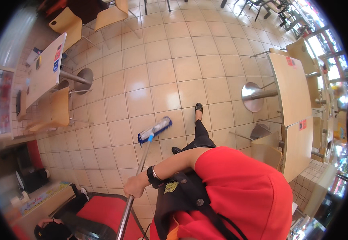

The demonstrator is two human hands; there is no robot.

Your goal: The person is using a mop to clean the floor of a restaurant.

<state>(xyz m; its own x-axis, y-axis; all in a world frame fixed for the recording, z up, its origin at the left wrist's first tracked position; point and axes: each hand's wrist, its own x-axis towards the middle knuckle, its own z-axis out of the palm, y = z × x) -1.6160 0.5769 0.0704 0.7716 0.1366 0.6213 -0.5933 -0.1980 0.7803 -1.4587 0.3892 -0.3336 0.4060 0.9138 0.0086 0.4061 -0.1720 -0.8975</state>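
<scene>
- Far left there's a pale table on a steel post, with a wooden chair tucked just below it in the view.
- Bottom left, kinda dim: a red seat with dark edges.
- Left hand's out of view, so I can't tell what its grip is like.
- Right hand is clenched round the mop, partway along the metal handle. Black watch on that wrist.
- The handle slants: from the bottom edge it runs up and a bit right, past the fist, to a blue joint on the mop head.
- Mop head sits on the tiles, left of the shoes. It's oblong, greyish white with a blue fringe. Long axis goes diagonally, low end left, high end right, so pretty much crosswise to the handle.
- Two black shoes next, one near the mop head, the other farther up and right, toe pointing up the view.
- Red sleeve fills the lower middle-right.
- Far right, two more pale tables stand end to end, upper and lower.
</scene>
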